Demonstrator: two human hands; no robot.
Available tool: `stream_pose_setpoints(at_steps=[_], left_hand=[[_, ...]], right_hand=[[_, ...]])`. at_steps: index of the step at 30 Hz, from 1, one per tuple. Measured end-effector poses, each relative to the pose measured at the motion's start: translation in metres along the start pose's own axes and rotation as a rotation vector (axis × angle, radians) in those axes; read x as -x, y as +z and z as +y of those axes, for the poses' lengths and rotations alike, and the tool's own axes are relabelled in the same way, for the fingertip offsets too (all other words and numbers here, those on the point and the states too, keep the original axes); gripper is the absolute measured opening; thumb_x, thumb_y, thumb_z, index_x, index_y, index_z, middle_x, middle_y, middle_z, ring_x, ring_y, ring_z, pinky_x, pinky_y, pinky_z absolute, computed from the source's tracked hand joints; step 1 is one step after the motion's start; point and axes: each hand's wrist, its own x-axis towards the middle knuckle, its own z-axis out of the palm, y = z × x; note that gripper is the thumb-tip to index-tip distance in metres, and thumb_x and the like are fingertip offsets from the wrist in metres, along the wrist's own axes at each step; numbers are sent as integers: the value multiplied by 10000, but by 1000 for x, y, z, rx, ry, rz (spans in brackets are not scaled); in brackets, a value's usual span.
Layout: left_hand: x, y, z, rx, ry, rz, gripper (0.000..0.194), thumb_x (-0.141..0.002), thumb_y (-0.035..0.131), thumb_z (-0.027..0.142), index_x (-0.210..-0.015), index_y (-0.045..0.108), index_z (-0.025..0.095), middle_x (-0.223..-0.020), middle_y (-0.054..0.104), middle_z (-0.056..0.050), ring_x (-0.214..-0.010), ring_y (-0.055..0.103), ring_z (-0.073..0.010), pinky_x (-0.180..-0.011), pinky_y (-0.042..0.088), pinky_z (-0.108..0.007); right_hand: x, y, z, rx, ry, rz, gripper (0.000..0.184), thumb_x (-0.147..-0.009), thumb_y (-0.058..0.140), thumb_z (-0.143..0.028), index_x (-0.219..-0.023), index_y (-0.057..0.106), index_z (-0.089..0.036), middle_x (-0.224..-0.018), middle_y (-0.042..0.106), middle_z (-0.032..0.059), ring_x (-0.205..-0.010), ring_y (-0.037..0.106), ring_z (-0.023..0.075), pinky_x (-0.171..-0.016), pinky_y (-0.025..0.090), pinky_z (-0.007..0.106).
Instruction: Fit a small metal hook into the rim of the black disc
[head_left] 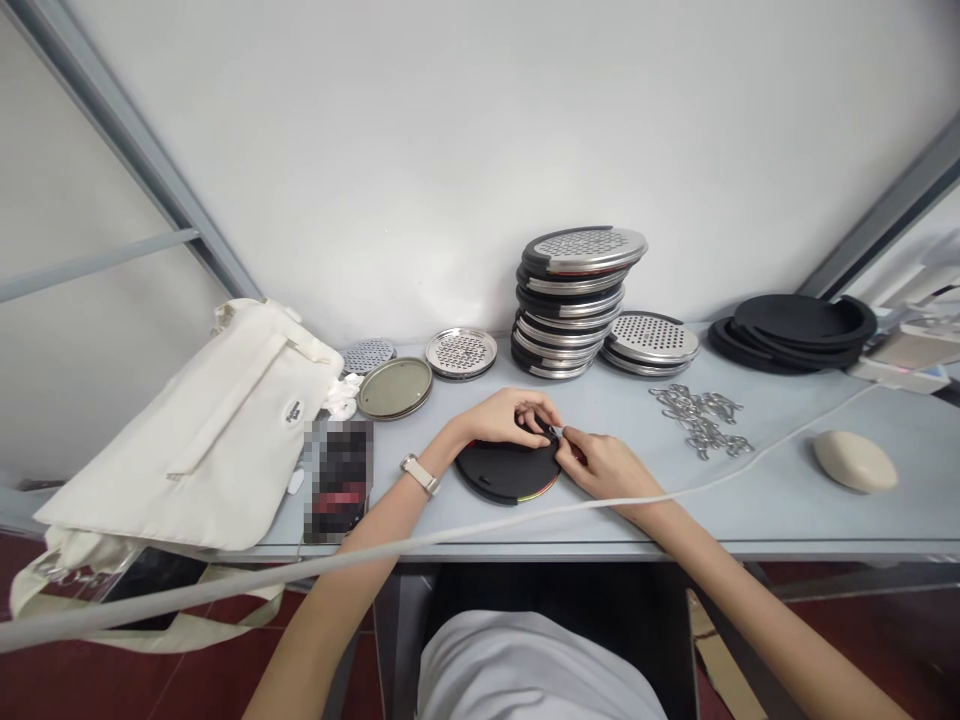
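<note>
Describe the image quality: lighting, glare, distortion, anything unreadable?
Head view: soft, fairly even light on the wall; highlights on the stacked discs; wide-angle stretch toward the edges; dark item beside white bag pixelated; the piece at the right hand is too small to read.

The right hand (606, 466) partly hid a silvery metal piece (556, 432) too small to identify; the left hand (506, 415) covered part of a flat, round black disc (517, 470); pixelation blurred a dark rectangular object (337, 480).
</note>
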Motion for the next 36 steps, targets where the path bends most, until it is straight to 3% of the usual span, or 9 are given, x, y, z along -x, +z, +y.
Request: stream_pose_setpoints(at_steps=[13, 28, 36], left_hand=[[-1, 1, -1, -38, 2, 14, 331, -628, 654, 181, -946, 585, 121, -912, 622, -73, -717, 559, -81, -641, 413, -183], [0, 0, 2, -11, 44, -8, 306, -664, 628, 166, -963, 599, 114, -924, 630, -85, -819, 565, -110, -768, 435, -234], [-1, -1, -1, -91, 27, 9, 354, -650, 634, 183, -996, 584, 129, -916, 621, -68, -721, 546, -84, -641, 401, -193]], right_hand=[[0, 0, 4, 58, -53, -35, 366, -890, 226, -316, -738, 531, -185, -657, 630, 42, -558, 548, 119, -543, 254, 240], [0, 5, 6, 114, -49, -14, 403, -901, 207, -325, -718, 536, -180, -667, 642, 49, -562, 562, 122, -544, 249, 252], [-3, 3, 3, 132, -9, -43, 428, -903, 193, -323, -748, 566, -181, -681, 657, 53, -561, 571, 126, -540, 248, 253]])
